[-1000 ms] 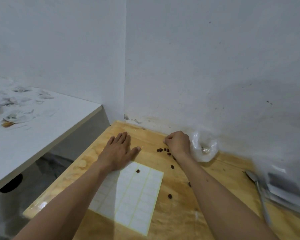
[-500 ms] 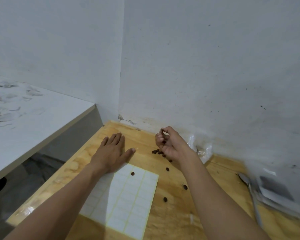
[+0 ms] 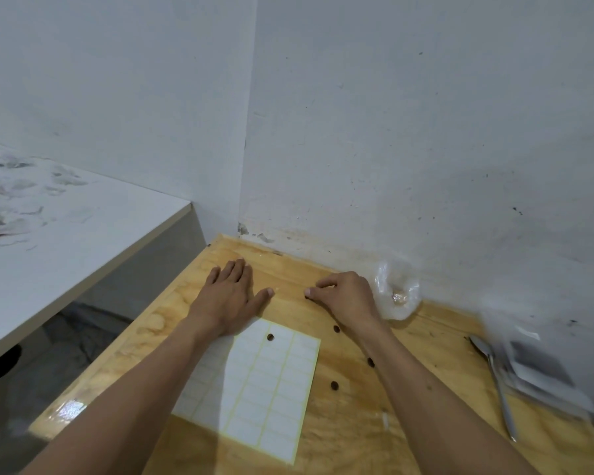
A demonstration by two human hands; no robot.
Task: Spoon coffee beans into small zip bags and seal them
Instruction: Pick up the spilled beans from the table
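My left hand (image 3: 230,296) lies flat, palm down, on the wooden table (image 3: 350,426), its heel on the corner of a white label sheet (image 3: 264,382). My right hand (image 3: 347,296) rests knuckles up near the back wall. Its fingers are curled in and pinched at the tabletop, closed over a small cluster of coffee beans that it hides. Loose coffee beans (image 3: 334,385) lie scattered between the sheet and my right forearm, and one bean (image 3: 270,337) sits on the sheet. A crumpled clear plastic bag (image 3: 396,293) lies just right of that hand.
A metal spoon (image 3: 494,371) lies at the right beside a blurred stack of small zip bags (image 3: 542,375). White walls close the corner behind the table. A white marbled counter (image 3: 66,234) stands to the left across a gap.
My right hand lifted and turned with beans pinched in its fingers, then came back down, curled over the bean cluster. My left hand stayed flat on the table.
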